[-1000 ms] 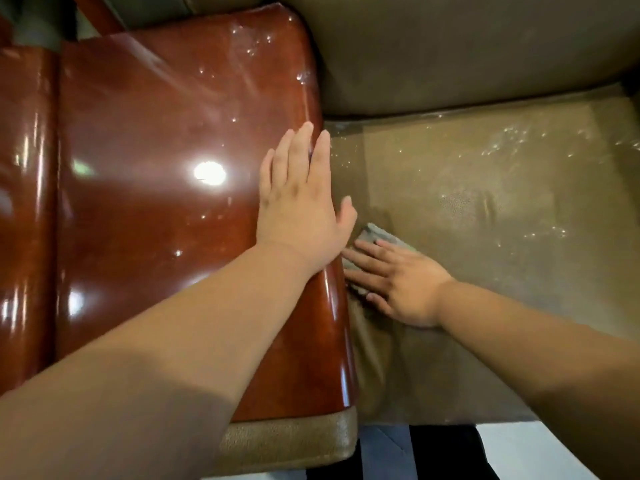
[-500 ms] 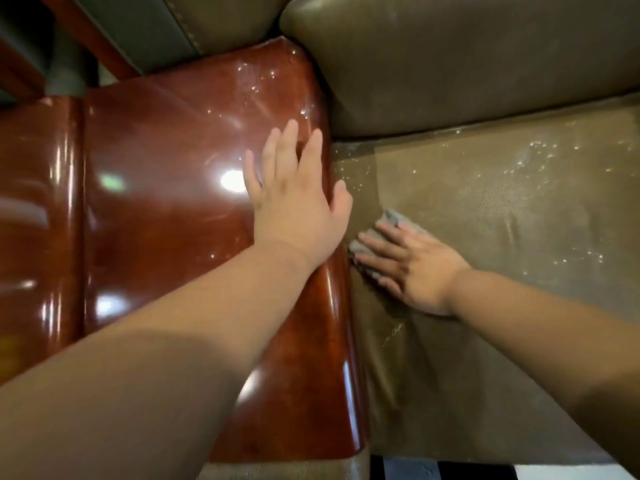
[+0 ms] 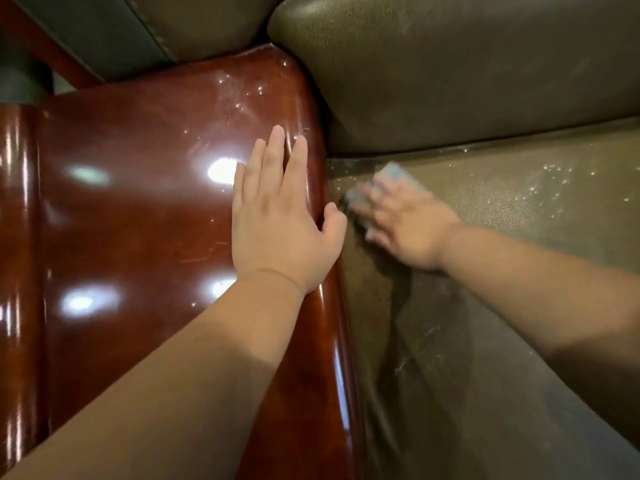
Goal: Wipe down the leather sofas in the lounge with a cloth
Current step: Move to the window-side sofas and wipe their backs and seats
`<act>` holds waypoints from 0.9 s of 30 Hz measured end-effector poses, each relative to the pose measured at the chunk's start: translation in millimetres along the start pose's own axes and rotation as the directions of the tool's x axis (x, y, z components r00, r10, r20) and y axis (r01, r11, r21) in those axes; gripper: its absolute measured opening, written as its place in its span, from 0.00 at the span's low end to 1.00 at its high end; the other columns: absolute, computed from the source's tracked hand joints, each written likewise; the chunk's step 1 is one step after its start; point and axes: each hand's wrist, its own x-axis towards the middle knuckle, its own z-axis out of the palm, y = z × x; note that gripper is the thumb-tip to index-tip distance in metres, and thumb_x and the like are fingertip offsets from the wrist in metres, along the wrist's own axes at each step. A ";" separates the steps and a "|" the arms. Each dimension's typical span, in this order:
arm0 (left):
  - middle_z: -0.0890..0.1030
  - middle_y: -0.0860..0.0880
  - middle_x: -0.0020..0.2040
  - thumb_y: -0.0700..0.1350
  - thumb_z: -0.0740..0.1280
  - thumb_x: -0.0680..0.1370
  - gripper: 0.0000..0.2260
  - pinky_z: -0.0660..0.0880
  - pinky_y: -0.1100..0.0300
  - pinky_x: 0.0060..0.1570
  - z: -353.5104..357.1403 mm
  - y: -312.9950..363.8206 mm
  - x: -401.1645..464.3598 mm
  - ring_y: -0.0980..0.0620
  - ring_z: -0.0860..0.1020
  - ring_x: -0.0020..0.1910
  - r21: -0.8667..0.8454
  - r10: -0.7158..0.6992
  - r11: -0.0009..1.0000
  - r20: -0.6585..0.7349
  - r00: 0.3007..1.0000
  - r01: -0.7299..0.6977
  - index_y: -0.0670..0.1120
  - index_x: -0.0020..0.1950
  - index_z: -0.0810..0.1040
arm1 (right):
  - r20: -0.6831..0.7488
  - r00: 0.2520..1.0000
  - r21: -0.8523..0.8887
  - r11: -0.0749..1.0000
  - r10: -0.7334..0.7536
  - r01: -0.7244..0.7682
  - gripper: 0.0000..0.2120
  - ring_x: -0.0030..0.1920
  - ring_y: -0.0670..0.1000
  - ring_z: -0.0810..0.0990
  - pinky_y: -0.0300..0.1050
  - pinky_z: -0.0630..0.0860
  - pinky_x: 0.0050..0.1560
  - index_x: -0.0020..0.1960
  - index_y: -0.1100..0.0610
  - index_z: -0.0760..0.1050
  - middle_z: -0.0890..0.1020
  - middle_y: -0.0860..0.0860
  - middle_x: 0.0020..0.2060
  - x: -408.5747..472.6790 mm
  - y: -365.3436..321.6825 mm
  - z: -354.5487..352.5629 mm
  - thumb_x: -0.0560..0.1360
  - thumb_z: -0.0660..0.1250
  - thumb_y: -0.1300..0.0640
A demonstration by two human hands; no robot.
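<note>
My left hand point(image 3: 280, 220) lies flat, fingers together, on the glossy red-brown wooden armrest point(image 3: 138, 237) of the sofa, thumb hooked over its inner edge. My right hand point(image 3: 401, 220), blurred by motion, presses a small grey-blue cloth point(image 3: 394, 174) onto the olive-brown leather seat cushion point(image 3: 519, 306), close to the corner where armrest, seat and backrest meet. Only the cloth's far edge shows beyond my fingers. Wet droplets glisten on the seat to the right and on the far end of the armrest.
The padded olive leather backrest point(image 3: 450, 71) rises behind the seat. A second rounded wooden rail point(image 3: 17, 254) runs along the far left. Another leather cushion point(image 3: 207, 19) and a dark wooden frame piece point(image 3: 41, 43) sit beyond the armrest.
My right hand has slid the cloth along the seat away from me, toward the backrest corner. My left hand stays planted on the armrest. The camera has leaned in closer.
</note>
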 end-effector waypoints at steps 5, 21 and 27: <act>0.55 0.46 0.86 0.57 0.63 0.78 0.37 0.48 0.46 0.84 -5.3 3.4 1.1 0.45 0.53 0.85 0.017 0.003 1.000 0.021 1.000 -0.003 0.48 0.85 0.60 | 0.078 0.932 0.219 0.906 0.354 -0.363 0.32 0.84 0.60 0.49 0.57 0.42 0.83 0.85 0.49 0.50 0.52 0.53 0.85 21.7 -30.7 -13.6 0.84 0.45 0.39; 0.54 0.47 0.87 0.57 0.63 0.76 0.38 0.49 0.44 0.84 -3.6 1.7 0.5 0.46 0.51 0.86 -0.021 0.000 1.000 0.036 0.999 0.001 0.48 0.85 0.60 | 0.023 0.992 0.272 0.954 0.124 -0.126 0.35 0.85 0.59 0.44 0.56 0.42 0.84 0.86 0.53 0.50 0.48 0.57 0.85 1.5 -38.4 -15.1 0.82 0.51 0.41; 0.55 0.46 0.86 0.56 0.64 0.76 0.38 0.50 0.44 0.84 -1.8 0.9 1.0 0.45 0.52 0.85 -0.030 0.006 1.000 0.017 1.000 -0.005 0.47 0.85 0.62 | 0.019 1.000 0.251 0.968 0.024 -0.028 0.30 0.83 0.59 0.55 0.57 0.50 0.83 0.85 0.53 0.57 0.58 0.54 0.84 28.0 -20.6 -18.6 0.85 0.49 0.42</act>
